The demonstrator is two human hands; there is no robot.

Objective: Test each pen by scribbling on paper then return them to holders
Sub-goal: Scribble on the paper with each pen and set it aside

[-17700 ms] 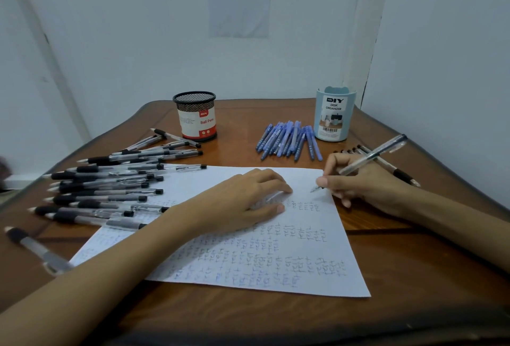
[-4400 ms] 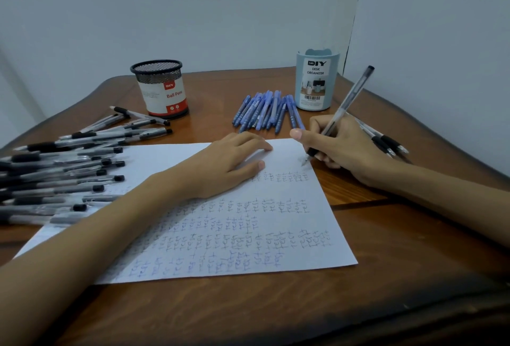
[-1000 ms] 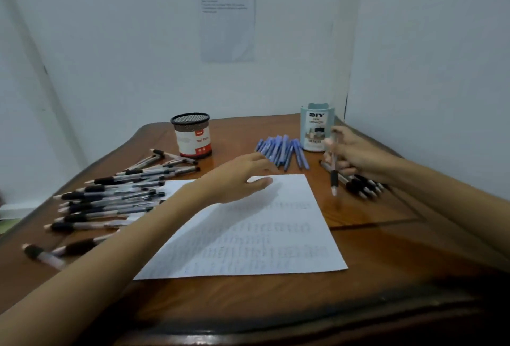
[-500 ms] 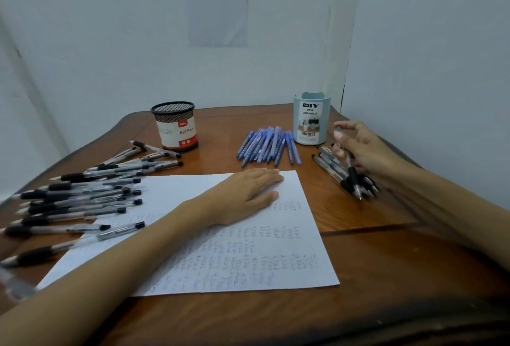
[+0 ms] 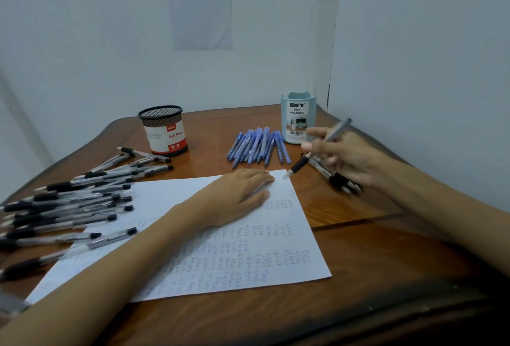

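The right hand had just lifted a fresh black-grip pen from the small pile, fingers pinching its barrel, tip poised at the paper corner, while the left hand lay flat-fingered on the sheet, ready for another scribble.

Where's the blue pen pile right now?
Head view, far centre-right: the blue pens lie just left of the light-blue desk organizer, beyond the paper.
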